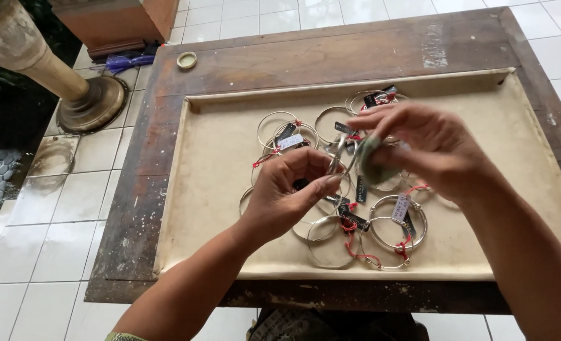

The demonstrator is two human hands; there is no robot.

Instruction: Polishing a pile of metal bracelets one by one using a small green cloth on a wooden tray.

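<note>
Silver bangle [336,158] pinched in left hand [287,196]'s grip, right hand [432,148] clamped on green cloth [372,165].

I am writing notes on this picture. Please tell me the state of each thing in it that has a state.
left hand: closed, pinching a thin silver bangle
right hand: blurred, fingers closed on a small greenish cloth at the bangle
tray: flat on the wooden table, holding loose tagged bangles
small lid: lying on the table corner
</note>
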